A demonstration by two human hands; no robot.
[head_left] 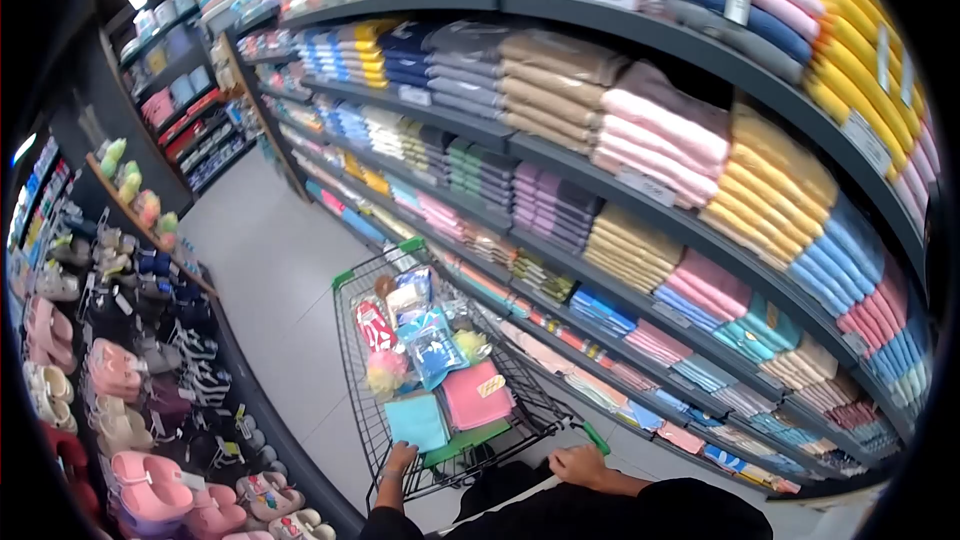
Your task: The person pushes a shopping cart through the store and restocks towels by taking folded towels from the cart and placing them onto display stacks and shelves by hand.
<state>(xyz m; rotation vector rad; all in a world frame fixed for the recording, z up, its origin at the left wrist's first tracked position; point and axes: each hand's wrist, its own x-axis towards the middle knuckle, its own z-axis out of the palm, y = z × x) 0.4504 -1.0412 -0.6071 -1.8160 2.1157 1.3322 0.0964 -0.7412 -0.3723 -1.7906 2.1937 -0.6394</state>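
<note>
A wire shopping cart (358,395) with green corners stands in front of me. Inside lie a light blue folded cloth (418,423), a pink one (478,395), a blue-and-white package (433,348), a red patterned item (374,326) and fluffy pastel items. My left hand (400,458) is closed at the cart's near left edge, just below the light blue cloth; what its fingers grip is too small to tell. My right hand (578,464) is curled closed beside the green corner piece (597,437), where a pale strap (525,496) meets it; its grip is hidden.
Long shelves (590,18) of folded towels in many colours run along the right. On the left, a low display holds clogs and sandals (150,483). Grey tiled floor (255,240) runs between them toward more shelving (180,90) at the back.
</note>
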